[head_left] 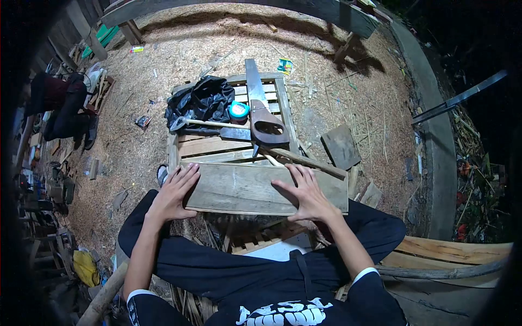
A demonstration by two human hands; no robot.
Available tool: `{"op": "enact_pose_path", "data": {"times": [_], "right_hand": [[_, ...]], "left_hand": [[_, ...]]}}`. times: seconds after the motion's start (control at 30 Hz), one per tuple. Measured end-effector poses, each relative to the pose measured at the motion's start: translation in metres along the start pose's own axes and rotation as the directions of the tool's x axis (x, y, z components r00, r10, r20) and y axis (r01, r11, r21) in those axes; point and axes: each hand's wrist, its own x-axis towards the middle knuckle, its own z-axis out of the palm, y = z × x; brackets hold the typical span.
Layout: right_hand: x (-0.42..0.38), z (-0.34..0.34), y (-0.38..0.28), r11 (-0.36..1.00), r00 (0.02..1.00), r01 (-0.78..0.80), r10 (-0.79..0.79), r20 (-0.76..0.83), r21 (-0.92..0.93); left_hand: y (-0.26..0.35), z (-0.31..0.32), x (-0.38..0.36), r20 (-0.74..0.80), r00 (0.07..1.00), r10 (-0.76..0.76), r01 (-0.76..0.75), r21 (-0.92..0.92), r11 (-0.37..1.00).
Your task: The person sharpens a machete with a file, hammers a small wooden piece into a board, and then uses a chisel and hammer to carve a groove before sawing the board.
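In the head view, I have my left hand [175, 194] and right hand [311, 198] grasping a wooden board [236, 187] across its width, fingers splayed over its face and thumbs along the near edge. It lies flat above my bent legs [217, 255], just my side of the slatted frame [284, 103], where a handsaw [263, 116] rests beside a black plastic bag [204, 95].

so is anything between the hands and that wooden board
Nothing visible: the left hand and right hand both touch the wooden board directly. The saw lies beyond its far edge, not between.
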Motion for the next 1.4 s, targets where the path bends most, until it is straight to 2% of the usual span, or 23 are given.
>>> {"op": "enact_pose_path", "data": {"times": [0.07, 0.13, 0.2, 0.27, 0.33, 0.43, 0.53, 0.7, 0.8, 0.87, 0.9, 0.93, 1.0, 1.07, 1.13, 1.2, 1.3, 1.4], "right_hand": [[0.009, -0.006, 0.008, 1.0, 1.0, 0.024, -0.024, 0.005, -0.01], [0.02, -0.012, 0.018, 0.998, 0.998, 0.062, -0.062, 0.03, -0.025], [0.029, -0.016, 0.026, 0.995, 0.996, 0.088, -0.087, 0.029, -0.048], [0.034, -0.015, 0.032, 0.991, 0.993, 0.114, -0.114, 0.011, -0.076], [0.033, -0.016, 0.03, 0.991, 0.993, 0.116, -0.116, 0.008, -0.061], [0.033, -0.017, 0.031, 0.99, 0.992, 0.126, -0.126, 0.01, -0.059], [0.026, -0.021, 0.032, 0.989, 0.99, 0.139, -0.138, 0.009, -0.043], [0.013, -0.035, 0.035, 0.995, 0.99, 0.092, -0.088, 0.109, -0.031], [0.015, -0.043, 0.025, 0.996, 0.984, 0.049, -0.035, 0.173, -0.076], [0.021, -0.047, 0.009, 1.0, 0.988, -0.007, 0.003, 0.154, 0.027], [0.03, -0.044, -0.005, 0.998, 0.996, 0.059, -0.059, 0.063, 0.002], [0.04, -0.032, -0.016, 0.998, 0.996, 0.063, -0.063, 0.068, 0.0], [0.065, 0.003, -0.033, 0.97, 0.976, 0.177, -0.151, -0.155, 0.168], [0.09, 0.028, -0.06, 0.949, 0.946, 0.252, -0.2, -0.253, 0.191], [0.113, 0.05, -0.084, 0.933, 0.933, 0.263, -0.181, -0.31, 0.246], [0.133, 0.059, -0.101, 0.94, 0.932, 0.268, -0.197, -0.305, 0.211], [0.152, 0.069, -0.109, 0.948, 0.912, 0.3, -0.253, -0.322, 0.107], [0.161, 0.074, -0.109, 0.95, 0.929, 0.263, -0.201, -0.31, 0.171]], "left_hand": [[0.004, 0.002, 0.0, -0.006, 0.999, -0.032, 0.032, -0.019, 0.999], [0.008, 0.003, 0.0, -0.045, 0.998, -0.049, 0.052, 0.069, 0.996], [0.003, 0.014, 0.001, -0.053, 0.997, -0.057, 0.061, 0.061, 0.996], [0.0, 0.019, 0.006, -0.124, 0.991, -0.05, 0.047, -0.03, 0.998], [0.0, 0.023, 0.009, -0.096, 0.992, -0.084, 0.083, -0.01, 0.996], [-0.001, 0.028, 0.01, -0.143, 0.988, -0.056, 0.056, -0.001, 0.998], [0.009, 0.029, 0.009, -0.121, 0.991, -0.057, 0.057, 0.0, 0.998], [0.033, 0.041, 0.0, -0.16, 0.984, -0.083, 0.083, -0.004, 0.997], [0.021, 0.04, -0.004, -0.224, 0.964, -0.146, 0.12, -0.125, 0.985], [0.02, 0.037, -0.008, -0.246, 0.952, -0.184, 0.141, -0.185, 0.973], [0.017, 0.042, -0.01, -0.279, 0.941, -0.192, 0.132, -0.222, 0.966], [0.015, 0.044, -0.011, -0.311, 0.93, -0.197, 0.117, -0.257, 0.959], [0.015, 0.045, -0.007, -0.323, 0.928, -0.186, 0.111, -0.237, 0.965], [0.012, 0.051, -0.006, -0.345, 0.917, -0.202, 0.093, -0.309, 0.947], [0.017, 0.047, -0.01, -0.377, 0.894, -0.241, 0.097, -0.363, 0.927], [0.016, 0.042, -0.017, -0.409, 0.868, -0.281, 0.095, -0.419, 0.903], [0.013, 0.04, -0.026, -0.436, 0.839, -0.327, 0.164, -0.371, 0.914], [0.005, 0.048, -0.023, -0.402, 0.856, -0.325, 0.179, -0.36, 0.916]]}}
